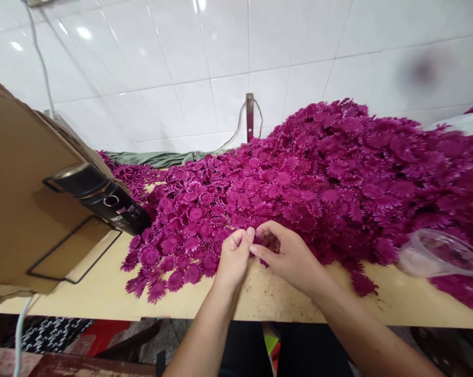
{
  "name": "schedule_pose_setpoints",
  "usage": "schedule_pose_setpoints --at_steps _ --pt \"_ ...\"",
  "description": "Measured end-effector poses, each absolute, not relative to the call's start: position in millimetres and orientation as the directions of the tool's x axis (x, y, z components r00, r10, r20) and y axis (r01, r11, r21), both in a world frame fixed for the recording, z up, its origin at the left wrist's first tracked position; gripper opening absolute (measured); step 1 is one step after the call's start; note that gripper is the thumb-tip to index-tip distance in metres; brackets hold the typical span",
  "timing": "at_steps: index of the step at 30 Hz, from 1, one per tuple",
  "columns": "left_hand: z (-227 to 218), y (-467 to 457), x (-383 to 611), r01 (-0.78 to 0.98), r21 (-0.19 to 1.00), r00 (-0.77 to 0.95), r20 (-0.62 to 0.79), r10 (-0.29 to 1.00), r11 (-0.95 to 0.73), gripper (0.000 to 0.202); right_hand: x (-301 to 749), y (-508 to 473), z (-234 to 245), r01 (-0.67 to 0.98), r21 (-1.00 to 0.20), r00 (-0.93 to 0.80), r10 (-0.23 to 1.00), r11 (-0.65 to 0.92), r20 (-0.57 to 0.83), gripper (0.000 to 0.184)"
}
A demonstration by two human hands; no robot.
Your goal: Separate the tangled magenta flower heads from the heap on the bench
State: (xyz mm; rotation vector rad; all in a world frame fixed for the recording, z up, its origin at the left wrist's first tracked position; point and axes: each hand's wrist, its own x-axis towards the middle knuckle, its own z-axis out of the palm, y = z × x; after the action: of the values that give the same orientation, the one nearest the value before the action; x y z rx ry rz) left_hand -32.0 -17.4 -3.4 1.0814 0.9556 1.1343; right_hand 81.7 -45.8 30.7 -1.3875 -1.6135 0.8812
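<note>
At the front of a pile of magenta artificial flower pieces (283, 180), my two hands meet just above the table edge of the heap. My left hand (235, 256) is closed, its thumb pressed against the curled forefinger. Beside it my right hand (289, 254) bends its thumb and forefinger in toward the left thumb, closed in a pinch. Magenta petals show between and below the right fingers; whether they are held or belong to the pile behind, I cannot tell. Whatever lies between the fingertips is too small or hidden to name.
A black vacuum bottle (98, 196) leans beside a cardboard box (28, 183) and a black wire frame (77, 251) on the left. A clear plastic tub (420, 256) stands at the right. Behind the pale tabletop (283, 301) rise white tiles and a metal bracket (250, 118).
</note>
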Motion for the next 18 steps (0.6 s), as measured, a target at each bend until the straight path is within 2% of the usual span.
schedule_pose_setpoints --at_steps 3,7,12,14,17,18 --pt "0.1 -23.0 -34.2 -0.173 0.985 0.193 0.016 0.981 0.018 0.048 86.1 -43.4 30.7 0.516 -0.840 -0.033 0.983 0.171 0.179 0.007" --pt "6.9 -30.2 -34.9 -0.048 0.999 0.222 0.030 0.975 -0.020 0.040 86.4 -43.5 31.9 0.706 -0.685 0.066 0.947 0.179 0.315 0.014" --pt "16.4 -33.0 -34.4 -0.021 0.994 0.121 0.110 0.987 -0.108 0.032 77.4 -32.8 39.7 0.771 -0.584 0.075 0.876 0.252 0.477 0.016" --pt "17.8 -37.2 -38.0 -0.013 0.992 0.081 0.125 0.989 -0.125 0.030 87.3 -18.6 44.1 0.779 -0.589 0.158 0.842 0.214 0.515 0.016" --pt "15.1 -44.8 -46.5 0.003 0.997 0.077 0.081 0.994 -0.081 0.029 120.7 8.2 49.6 0.708 -0.707 0.482 0.722 0.013 0.496 0.015" --pt "13.6 -46.1 -48.8 -0.008 0.998 0.082 0.056 0.995 -0.055 0.030 132.1 15.6 51.0 0.679 -0.734 0.535 0.692 -0.010 0.485 0.015"
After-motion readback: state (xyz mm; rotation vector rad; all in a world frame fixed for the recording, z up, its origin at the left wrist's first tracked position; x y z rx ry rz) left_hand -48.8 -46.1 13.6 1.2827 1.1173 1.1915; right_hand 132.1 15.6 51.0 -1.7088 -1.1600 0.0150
